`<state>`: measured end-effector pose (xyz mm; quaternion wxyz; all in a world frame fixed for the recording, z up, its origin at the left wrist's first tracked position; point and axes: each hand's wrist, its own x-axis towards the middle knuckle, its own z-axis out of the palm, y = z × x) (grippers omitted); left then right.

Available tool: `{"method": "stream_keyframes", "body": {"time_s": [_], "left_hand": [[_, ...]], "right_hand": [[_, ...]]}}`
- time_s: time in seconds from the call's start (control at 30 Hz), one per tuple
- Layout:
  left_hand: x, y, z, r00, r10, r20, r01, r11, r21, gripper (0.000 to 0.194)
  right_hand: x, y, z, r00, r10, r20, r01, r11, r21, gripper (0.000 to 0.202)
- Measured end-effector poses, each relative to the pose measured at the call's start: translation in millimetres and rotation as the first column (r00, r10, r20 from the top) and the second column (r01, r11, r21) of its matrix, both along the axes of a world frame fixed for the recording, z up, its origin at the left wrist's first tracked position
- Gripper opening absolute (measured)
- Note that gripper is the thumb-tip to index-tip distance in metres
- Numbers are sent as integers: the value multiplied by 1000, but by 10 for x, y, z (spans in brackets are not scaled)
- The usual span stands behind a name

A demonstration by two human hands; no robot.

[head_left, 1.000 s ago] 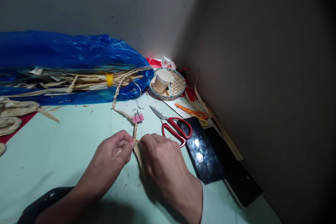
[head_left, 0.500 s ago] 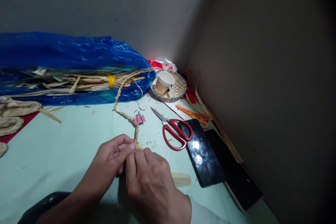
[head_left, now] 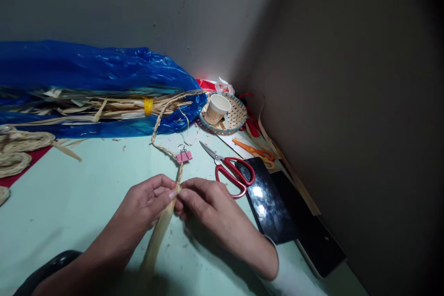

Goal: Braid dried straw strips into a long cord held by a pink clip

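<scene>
Head view: the left hand (head_left: 147,201) and right hand (head_left: 204,203) pinch the braided straw cord (head_left: 165,150) where it meets a loose strip (head_left: 157,236), low on the surface (head_left: 86,185). A slack grip could let the braid unravel. Half a second ago, the right hand covered the strip.
</scene>
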<state>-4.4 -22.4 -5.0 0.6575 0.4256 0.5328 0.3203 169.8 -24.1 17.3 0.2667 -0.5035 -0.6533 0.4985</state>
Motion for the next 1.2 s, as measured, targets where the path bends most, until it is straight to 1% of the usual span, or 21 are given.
{"method": "stream_keyframes", "body": {"time_s": [0.07, 0.17, 0.2, 0.33, 0.4, 0.57, 0.67, 0.8, 0.9, 0.97, 1.03, 1.07, 1.1, 1.13, 1.17, 1.2], "left_hand": [[-13, 6, -13, 999, -31, 5, 31, 999, 27, 28], [-18, 0, -22, 994, -55, -96, 66, 990, 122, 26], [-15, -4, -23, 990, -61, -128, 79, 987, 140, 26], [0, -28, -38, 965, -76, -249, 121, 978, 169, 26], [0, -42, -49, 946, -71, -317, 142, 969, 205, 25], [13, -84, -27, 891, -21, -453, 164, 946, 279, 25], [23, -104, -6, 878, -5, -479, 177, 932, 315, 23], [-16, -119, 1, 877, 104, -468, 82, 930, 359, 24], [-40, -139, 19, 880, 80, -468, 115, 921, 373, 28], [-16, -180, 28, 862, 116, -494, 115, 903, 414, 32], [36, -250, 11, 813, 210, -543, 96, 872, 480, 27], [65, -292, -13, 773, 260, -579, 112, 842, 528, 21], [89, -334, -46, 723, 305, -620, 159, 800, 579, 16], [104, -372, -87, 670, 341, -659, 245, 736, 630, 14], [109, -404, -131, 614, 366, -699, 364, 655, 662, 18], [104, -426, -173, 556, 379, -740, 500, 559, 662, 22]], "right_hand": [[-64, 0, -60, 1000, 6, -10, -6, 1000, 5, 30], [-113, 15, -114, 996, -44, 80, 38, 996, 82, 29], [-118, 23, -125, 995, -50, 90, 43, 996, 83, 28], [-119, 49, -165, 996, -84, 41, 83, 996, 23, 25], [-121, 54, -188, 994, -108, 3, 108, 994, -11, 24], [-126, 60, -228, 984, -167, -57, 162, 984, -79, 20], [-129, 56, -231, 976, -209, -64, 202, 974, -104, 19], [-140, 28, -238, 969, -233, -83, 222, 968, -119, 19], [-158, 5, -235, 965, -244, -95, 235, 967, -100, 16], [-173, -3, -226, 962, -253, -99, 245, 966, -84, 16], [-184, -3, -218, 958, -264, -115, 257, 964, -74, 17], [-188, 0, -215, 952, -273, -137, 265, 961, -78, 17], [-188, 4, -211, 944, -284, -166, 271, 958, -97, 16], [-184, 8, -207, 934, -293, -204, 271, 954, -129, 15], [-177, 13, -200, 921, -298, -252, 261, 950, -173, 14], [-166, 17, -192, 904, -303, -302, 242, 944, -223, 13]]}}
